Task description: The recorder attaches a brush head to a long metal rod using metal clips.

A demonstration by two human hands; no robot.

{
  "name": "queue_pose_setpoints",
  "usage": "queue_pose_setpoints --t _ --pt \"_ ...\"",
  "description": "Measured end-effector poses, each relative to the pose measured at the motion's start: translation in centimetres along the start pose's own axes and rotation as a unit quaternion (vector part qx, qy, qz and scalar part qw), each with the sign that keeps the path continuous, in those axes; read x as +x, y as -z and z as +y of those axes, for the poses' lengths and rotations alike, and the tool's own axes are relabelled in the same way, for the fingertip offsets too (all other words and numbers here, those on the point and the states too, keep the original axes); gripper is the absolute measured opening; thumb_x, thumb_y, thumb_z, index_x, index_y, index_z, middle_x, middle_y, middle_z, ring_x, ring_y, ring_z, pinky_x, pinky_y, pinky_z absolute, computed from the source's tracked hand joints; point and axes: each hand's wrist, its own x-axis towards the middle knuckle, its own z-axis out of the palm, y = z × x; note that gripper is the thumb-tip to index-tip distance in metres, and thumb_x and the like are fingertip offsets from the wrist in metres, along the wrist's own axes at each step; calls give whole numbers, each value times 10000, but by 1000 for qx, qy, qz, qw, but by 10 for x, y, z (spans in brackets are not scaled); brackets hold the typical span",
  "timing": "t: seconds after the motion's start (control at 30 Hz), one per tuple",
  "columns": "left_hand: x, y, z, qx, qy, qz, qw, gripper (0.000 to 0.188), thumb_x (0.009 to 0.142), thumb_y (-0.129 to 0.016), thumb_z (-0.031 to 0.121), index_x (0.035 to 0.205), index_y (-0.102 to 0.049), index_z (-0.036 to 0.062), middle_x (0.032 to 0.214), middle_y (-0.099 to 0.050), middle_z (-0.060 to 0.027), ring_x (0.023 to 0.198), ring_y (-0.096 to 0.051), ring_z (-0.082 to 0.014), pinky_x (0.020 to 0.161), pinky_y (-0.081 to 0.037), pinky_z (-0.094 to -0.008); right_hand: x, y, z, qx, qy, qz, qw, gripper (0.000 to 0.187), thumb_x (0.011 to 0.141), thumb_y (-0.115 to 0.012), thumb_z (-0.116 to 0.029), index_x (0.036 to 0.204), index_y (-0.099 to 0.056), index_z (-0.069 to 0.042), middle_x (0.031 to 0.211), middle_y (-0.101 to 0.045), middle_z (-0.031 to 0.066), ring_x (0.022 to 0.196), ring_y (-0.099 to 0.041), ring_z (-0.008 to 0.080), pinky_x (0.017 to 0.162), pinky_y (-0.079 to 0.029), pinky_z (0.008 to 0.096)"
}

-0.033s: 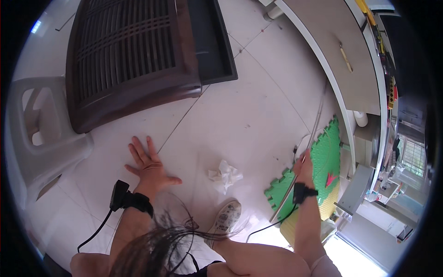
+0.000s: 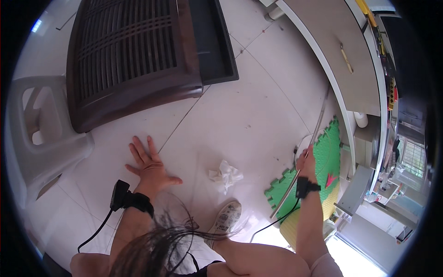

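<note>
My left hand (image 2: 150, 166) lies flat on the tiled floor with its fingers spread, holding nothing. My right hand (image 2: 306, 161) is closed around a long, thin metal rod (image 2: 319, 117). The rod slants across a green foam mat (image 2: 326, 152). Its far end goes to the lower edge of the cabinet on the right, where I cannot make out the tip. Between my hands, a crumpled white tissue (image 2: 226, 176) rests on the floor just ahead of my shoe (image 2: 227, 217). Each wrist wears a black strap with a cable.
A dark wooden slatted table (image 2: 134, 55) with a black tray-like part (image 2: 214, 51) stands ahead on the left. Beside it is a grey plastic stool (image 2: 50, 138). A long cabinet (image 2: 344, 60) curves along the right. A yellow mat (image 2: 318, 217) lies near my right forearm.
My right hand has shifted slightly forward and to the right, and the rod has moved a little the same way. My left hand, the tissue and the furniture stay where they were.
</note>
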Motion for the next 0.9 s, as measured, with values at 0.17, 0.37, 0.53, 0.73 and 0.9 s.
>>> queue_pose_setpoints --t 0.17,0.37,0.53,0.73,0.9 --pt "3 -2 2 7 3 -18 1000 1549 331 -875 425 1349 249 108 1358 323 -260 1259 285 -441 873 -51 -752 39 -6 -45 51 -45 -28 997 448 849 -446 -573 653 -431 -171 440 -220 -60 326 -185 68 305 -140 223" --pt "2 2 4 20 11 -26 999 1547 336 -876 418 1347 248 90 1362 311 -265 1261 281 -441 873 -55 -754 17 61 14 -42 -21 35 998 480 833 -447 -600 636 -408 -164 429 -236 -52 314 -217 86 291 -156 244" --pt "0 4 4 20 9 -23 999 1541 343 -879 408 1347 243 82 1358 311 -273 1265 271 -443 882 -58 -748 -26 83 58 -95 23 111 989 472 847 -441 -580 612 -392 -174 417 -249 -47 302 -247 101 289 -165 268" --pt "2 0 4 22 7 -16 1000 1546 342 -880 407 1340 250 63 1355 316 -274 1264 276 -441 887 -59 -741 -108 84 117 -122 33 64 990 432 901 -419 -479 617 -367 -158 445 -291 -41 327 -257 82 311 -187 253" --pt "3 0 5 20 14 -17 1000 1552 334 -880 412 1343 252 80 1355 322 -268 1261 282 -439 890 -53 -737 -124 62 106 -151 6 -9 988 414 929 -400 -412 618 -374 -139 443 -291 -38 326 -260 70 310 -196 237"
